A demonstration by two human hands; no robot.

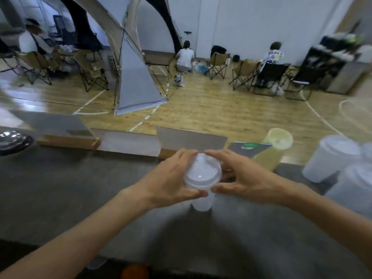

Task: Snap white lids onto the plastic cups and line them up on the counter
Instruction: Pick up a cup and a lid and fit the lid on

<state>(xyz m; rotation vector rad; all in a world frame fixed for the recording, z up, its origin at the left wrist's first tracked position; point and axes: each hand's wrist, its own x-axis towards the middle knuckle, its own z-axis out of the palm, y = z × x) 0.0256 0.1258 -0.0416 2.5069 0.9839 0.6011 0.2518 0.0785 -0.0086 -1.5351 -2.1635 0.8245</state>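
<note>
A clear plastic cup (202,203) stands on the grey counter (80,188) in front of me, with a white lid (202,174) on its top. My left hand (171,178) wraps the lid's left side, thumb at the front and fingers over the far rim. On the opposite side my right hand (241,176) grips the lid the same way. Three lidded white cups (334,158) are at the right end of the counter, and a yellowish cup (273,150) with a lid leans behind them.
An open cardboard box (128,141) lies along the counter's far edge. A dark round object (12,140) sits at the far left. Beyond the counter is a wooden gym floor with folding chairs (269,77), a tent and seated people.
</note>
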